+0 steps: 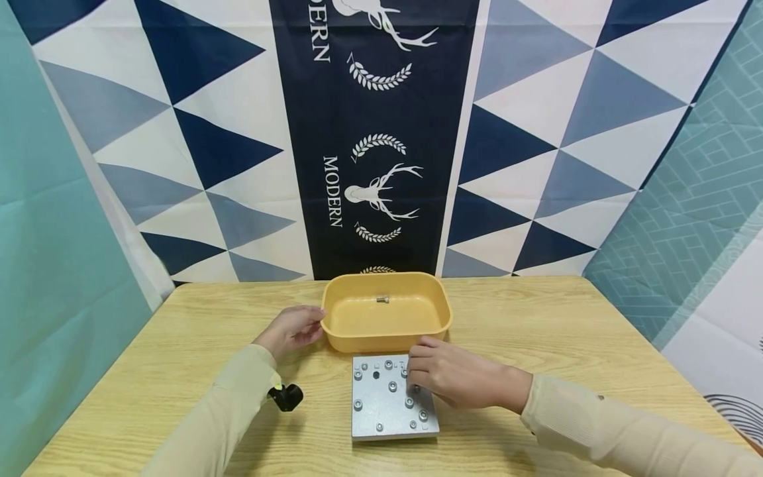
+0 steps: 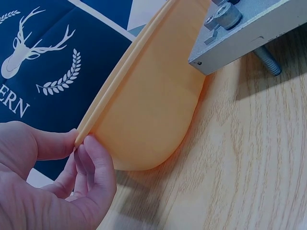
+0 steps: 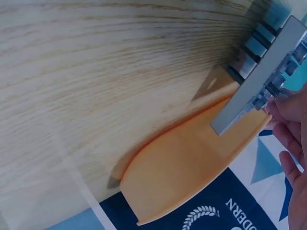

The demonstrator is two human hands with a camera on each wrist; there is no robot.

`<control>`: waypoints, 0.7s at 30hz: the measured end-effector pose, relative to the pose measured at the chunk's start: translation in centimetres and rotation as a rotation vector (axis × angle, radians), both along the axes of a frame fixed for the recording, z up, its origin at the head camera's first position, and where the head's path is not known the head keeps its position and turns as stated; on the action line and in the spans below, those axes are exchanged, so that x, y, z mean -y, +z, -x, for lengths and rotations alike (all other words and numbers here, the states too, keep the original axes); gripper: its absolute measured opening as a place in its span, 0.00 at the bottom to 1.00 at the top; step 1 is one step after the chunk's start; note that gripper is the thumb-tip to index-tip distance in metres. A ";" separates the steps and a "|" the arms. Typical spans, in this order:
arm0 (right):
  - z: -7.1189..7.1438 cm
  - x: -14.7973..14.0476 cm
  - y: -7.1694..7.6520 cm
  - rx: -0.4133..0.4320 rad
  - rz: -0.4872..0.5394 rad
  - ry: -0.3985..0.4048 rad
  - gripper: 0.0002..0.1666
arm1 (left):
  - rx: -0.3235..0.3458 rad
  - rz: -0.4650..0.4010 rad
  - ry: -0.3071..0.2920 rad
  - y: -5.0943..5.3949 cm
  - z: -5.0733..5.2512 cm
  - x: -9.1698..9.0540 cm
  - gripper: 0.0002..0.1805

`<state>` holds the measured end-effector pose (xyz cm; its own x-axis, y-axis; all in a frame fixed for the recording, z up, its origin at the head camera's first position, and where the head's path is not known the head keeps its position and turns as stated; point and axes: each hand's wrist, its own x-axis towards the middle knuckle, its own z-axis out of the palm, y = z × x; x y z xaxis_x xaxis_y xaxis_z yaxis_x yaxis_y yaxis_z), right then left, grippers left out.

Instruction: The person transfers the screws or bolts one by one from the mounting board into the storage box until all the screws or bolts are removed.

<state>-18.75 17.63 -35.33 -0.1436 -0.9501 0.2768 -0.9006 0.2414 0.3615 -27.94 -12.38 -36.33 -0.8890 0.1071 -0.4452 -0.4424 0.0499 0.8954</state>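
My left hand (image 1: 295, 329) pinches the left end of the rim of a yellow plastic bin (image 1: 381, 343), thumb on one side and fingers on the other. One small screw (image 1: 383, 299) lies inside the bin. In front of it is a metal plate (image 1: 372, 414) with several socket-head screws (image 1: 392, 386) in its top and one bare dark hole (image 1: 376, 375). Over the plate's right back part, my right hand (image 1: 450, 374) has its fingertips close to the surface. In the right wrist view its thumb and finger pinch a small threaded screw (image 3: 273, 88), partly hidden.
The plate stands raised off the wooden table (image 1: 518, 318), and a screw shank (image 2: 267, 61) sticks out below it. A black wrist camera (image 1: 287, 397) hangs at the left sleeve. Patterned cloth (image 1: 369, 132) hangs behind the table's back edge.
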 end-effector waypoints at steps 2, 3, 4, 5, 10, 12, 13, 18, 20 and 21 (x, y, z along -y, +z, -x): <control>0.0 0.0 0.1 0.000 -0.001 -0.005 0.13 | -0.005 0.003 -0.002 0.0 0.0 0.0 0.22; 0.0 0.0 0.2 0.000 -0.003 -0.008 0.13 | -0.007 0.001 -0.004 0.0 0.1 0.0 0.22; 0.0 0.0 0.2 0.001 -0.003 -0.011 0.13 | -0.009 -0.003 -0.003 0.0 0.1 0.0 0.22; 0.0 0.0 0.3 0.000 -0.003 -0.013 0.12 | -0.011 -0.005 -0.003 -0.1 0.1 0.0 0.22; 0.0 0.0 0.4 -0.008 0.014 -0.010 0.12 | -0.015 -0.013 0.000 -0.3 0.2 0.0 0.22; 0.0 -0.1 0.5 -0.006 0.020 -0.009 0.12 | -0.015 -0.012 0.005 -0.3 0.2 0.0 0.22; -0.1 -0.1 0.5 -0.004 0.020 -0.010 0.12 | -0.014 -0.013 0.008 -0.3 0.2 0.0 0.22; -0.1 -0.3 1.0 0.005 -0.003 -0.024 0.12 | -0.018 -0.013 0.007 -0.4 0.2 0.0 0.21; 0.0 -0.3 1.3 0.002 -0.014 -0.029 0.12 | -0.021 -0.015 0.005 -0.4 0.3 0.0 0.20; 0.0 -0.3 1.4 0.000 -0.018 -0.031 0.12 | -0.022 -0.018 0.004 -0.4 0.3 0.0 0.20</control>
